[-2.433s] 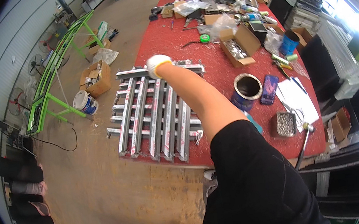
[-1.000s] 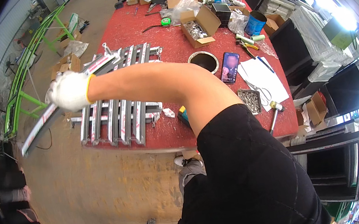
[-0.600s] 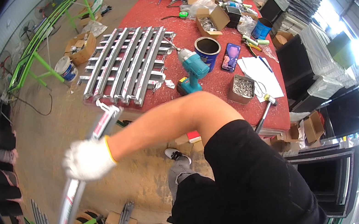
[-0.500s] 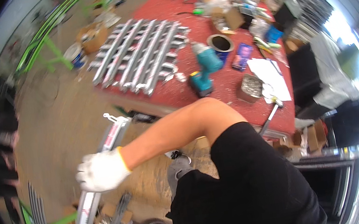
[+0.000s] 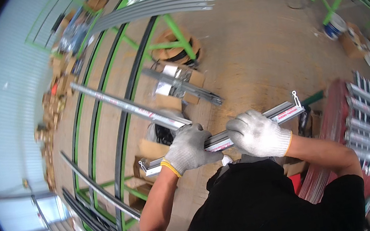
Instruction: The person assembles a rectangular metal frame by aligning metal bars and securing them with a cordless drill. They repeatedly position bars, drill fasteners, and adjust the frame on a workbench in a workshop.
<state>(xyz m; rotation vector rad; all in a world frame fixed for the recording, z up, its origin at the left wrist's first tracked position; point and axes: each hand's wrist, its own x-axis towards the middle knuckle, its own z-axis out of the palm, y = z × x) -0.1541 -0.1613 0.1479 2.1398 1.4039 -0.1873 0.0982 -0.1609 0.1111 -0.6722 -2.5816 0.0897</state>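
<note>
A silvery metal profile [image 5: 285, 114] with a small hooked bracket at each end lies across in front of my body, slightly higher at its right. My right hand [image 5: 260, 135], in a white knit glove, is closed over it right of its middle. My left hand [image 5: 187, 149], gloved too, is wrapped round the profile's left part, thumb lying along the near side. Just beyond the left fingers ends a longer grey metal bar [image 5: 131, 105], resting across a green rack; whether the fingers touch it I cannot tell.
The green rack [image 5: 129, 80] with black-topped rails stands at left, bearing several grey bars [image 5: 159, 7] at its far end. Open cardboard boxes [image 5: 194, 78] sit beside it on the floor. At right, a red table [image 5: 328, 130] holds a stack of crossed profiles [image 5: 367, 119].
The view has swung left from the red table to the green rack. My left hand has come into view, holding the profile with the right. The profile now lies across my front.
</note>
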